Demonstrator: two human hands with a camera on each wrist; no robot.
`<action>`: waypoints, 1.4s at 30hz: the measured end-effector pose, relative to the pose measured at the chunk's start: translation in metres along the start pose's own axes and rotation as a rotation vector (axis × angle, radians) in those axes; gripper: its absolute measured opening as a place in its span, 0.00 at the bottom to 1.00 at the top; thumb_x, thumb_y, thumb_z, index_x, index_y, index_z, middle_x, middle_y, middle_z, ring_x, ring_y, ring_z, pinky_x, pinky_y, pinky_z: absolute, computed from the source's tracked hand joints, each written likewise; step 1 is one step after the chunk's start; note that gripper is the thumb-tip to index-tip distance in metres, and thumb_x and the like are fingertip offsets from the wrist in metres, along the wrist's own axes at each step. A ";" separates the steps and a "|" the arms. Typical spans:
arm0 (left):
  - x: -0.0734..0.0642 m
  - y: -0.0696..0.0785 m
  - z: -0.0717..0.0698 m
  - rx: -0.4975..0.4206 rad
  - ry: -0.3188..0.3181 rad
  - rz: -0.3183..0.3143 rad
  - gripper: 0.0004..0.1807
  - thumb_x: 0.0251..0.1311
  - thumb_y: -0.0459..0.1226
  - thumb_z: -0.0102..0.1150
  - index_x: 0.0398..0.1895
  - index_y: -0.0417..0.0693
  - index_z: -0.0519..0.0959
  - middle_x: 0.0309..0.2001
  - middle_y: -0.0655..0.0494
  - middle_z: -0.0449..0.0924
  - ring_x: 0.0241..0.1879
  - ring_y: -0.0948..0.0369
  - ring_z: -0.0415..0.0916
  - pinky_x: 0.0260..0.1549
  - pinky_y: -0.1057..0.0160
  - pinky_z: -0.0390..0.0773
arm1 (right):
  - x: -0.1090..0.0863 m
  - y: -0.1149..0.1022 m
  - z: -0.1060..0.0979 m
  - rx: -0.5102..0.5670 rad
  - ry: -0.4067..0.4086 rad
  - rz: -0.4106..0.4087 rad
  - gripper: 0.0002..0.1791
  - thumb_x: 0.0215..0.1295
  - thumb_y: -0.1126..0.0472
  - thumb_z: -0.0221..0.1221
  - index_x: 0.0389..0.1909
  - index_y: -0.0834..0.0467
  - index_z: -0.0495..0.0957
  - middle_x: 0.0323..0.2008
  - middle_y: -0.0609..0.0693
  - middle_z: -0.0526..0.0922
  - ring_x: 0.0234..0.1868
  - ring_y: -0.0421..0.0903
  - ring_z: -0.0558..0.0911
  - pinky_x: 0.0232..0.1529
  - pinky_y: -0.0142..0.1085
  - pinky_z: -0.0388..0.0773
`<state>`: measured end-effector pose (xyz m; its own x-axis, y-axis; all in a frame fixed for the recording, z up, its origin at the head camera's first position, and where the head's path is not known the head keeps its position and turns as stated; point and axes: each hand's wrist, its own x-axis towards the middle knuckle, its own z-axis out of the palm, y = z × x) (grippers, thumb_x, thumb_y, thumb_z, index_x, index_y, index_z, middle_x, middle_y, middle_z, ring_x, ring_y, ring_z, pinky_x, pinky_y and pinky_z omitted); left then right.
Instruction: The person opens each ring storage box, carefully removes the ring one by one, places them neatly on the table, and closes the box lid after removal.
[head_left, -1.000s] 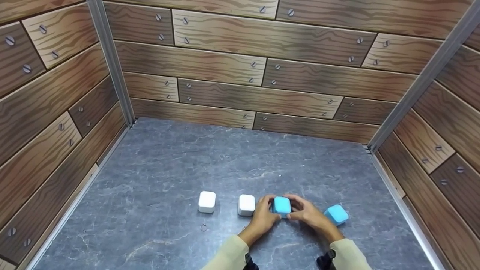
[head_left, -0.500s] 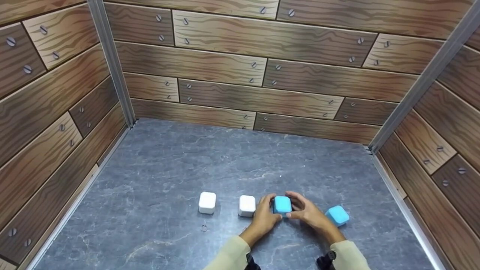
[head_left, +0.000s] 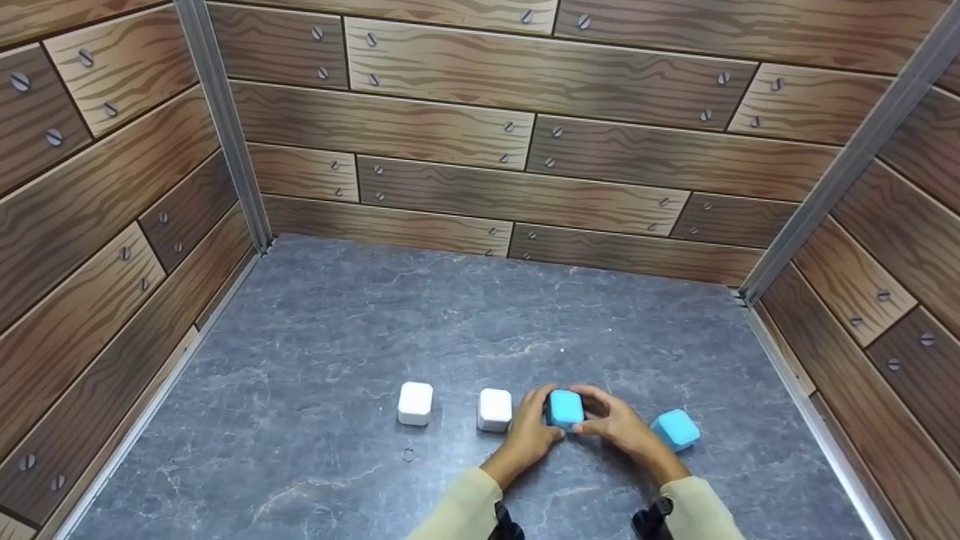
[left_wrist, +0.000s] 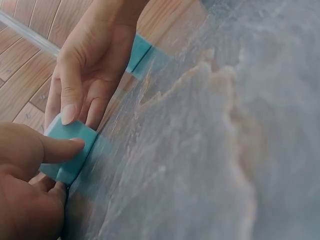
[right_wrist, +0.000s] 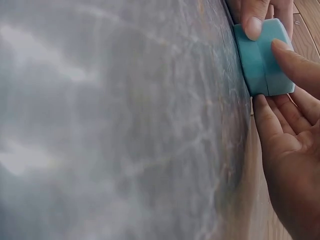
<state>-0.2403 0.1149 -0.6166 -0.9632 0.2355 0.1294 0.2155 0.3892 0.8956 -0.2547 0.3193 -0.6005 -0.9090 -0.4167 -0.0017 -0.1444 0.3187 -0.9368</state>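
Almost cubic, level box (head_left: 565,409) between hands (head_left: 529,426)

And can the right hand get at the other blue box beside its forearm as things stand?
Likely yes, after letting go: the right hand grips the inner blue box, but the outer blue box sits close beside its forearm with nothing on top.

Head view looks forward-down from above; low, close wrist views share the held blue box (right_wrist: 261,61).
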 end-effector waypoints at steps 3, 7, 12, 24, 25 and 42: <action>0.001 -0.001 0.001 0.023 0.005 0.010 0.39 0.52 0.26 0.71 0.70 0.44 0.69 0.63 0.45 0.73 0.64 0.49 0.72 0.63 0.51 0.73 | 0.000 0.001 0.000 0.039 -0.004 0.023 0.40 0.61 0.63 0.69 0.72 0.66 0.64 0.69 0.69 0.69 0.72 0.66 0.65 0.67 0.37 0.72; 0.001 -0.002 0.002 0.074 0.026 0.053 0.38 0.50 0.26 0.72 0.67 0.42 0.71 0.61 0.45 0.74 0.62 0.49 0.73 0.62 0.52 0.74 | 0.000 0.001 0.000 0.074 -0.010 0.052 0.40 0.62 0.62 0.68 0.73 0.65 0.63 0.68 0.68 0.69 0.73 0.66 0.64 0.63 0.31 0.75; 0.001 -0.004 0.004 0.098 0.057 0.084 0.37 0.48 0.25 0.73 0.65 0.42 0.73 0.59 0.45 0.76 0.61 0.50 0.74 0.62 0.52 0.75 | -0.001 0.002 0.002 0.048 -0.009 0.026 0.39 0.64 0.62 0.67 0.73 0.66 0.63 0.69 0.71 0.68 0.73 0.70 0.63 0.59 0.32 0.77; 0.001 -0.005 0.005 0.068 0.063 0.067 0.39 0.48 0.26 0.73 0.67 0.39 0.71 0.60 0.44 0.76 0.61 0.49 0.73 0.63 0.51 0.74 | 0.001 0.001 0.004 0.012 0.056 0.044 0.37 0.67 0.59 0.64 0.73 0.66 0.64 0.66 0.68 0.72 0.68 0.63 0.72 0.56 0.30 0.77; 0.001 -0.005 0.005 0.062 0.060 0.062 0.39 0.48 0.26 0.73 0.68 0.39 0.71 0.60 0.44 0.76 0.61 0.49 0.73 0.63 0.51 0.73 | 0.001 0.001 0.004 0.006 0.060 0.049 0.36 0.67 0.58 0.64 0.73 0.65 0.64 0.66 0.68 0.72 0.67 0.62 0.72 0.55 0.30 0.77; 0.001 -0.001 0.005 0.021 0.051 0.002 0.42 0.51 0.27 0.73 0.71 0.37 0.67 0.62 0.43 0.74 0.63 0.50 0.73 0.64 0.54 0.74 | 0.007 -0.006 0.004 -0.048 0.162 0.131 0.32 0.71 0.51 0.61 0.70 0.62 0.70 0.67 0.63 0.74 0.68 0.60 0.72 0.66 0.46 0.73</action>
<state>-0.2406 0.1192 -0.6195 -0.9695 0.1912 0.1532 0.2204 0.4077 0.8861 -0.2581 0.3112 -0.5967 -0.9718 -0.2277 -0.0619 -0.0360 0.4024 -0.9147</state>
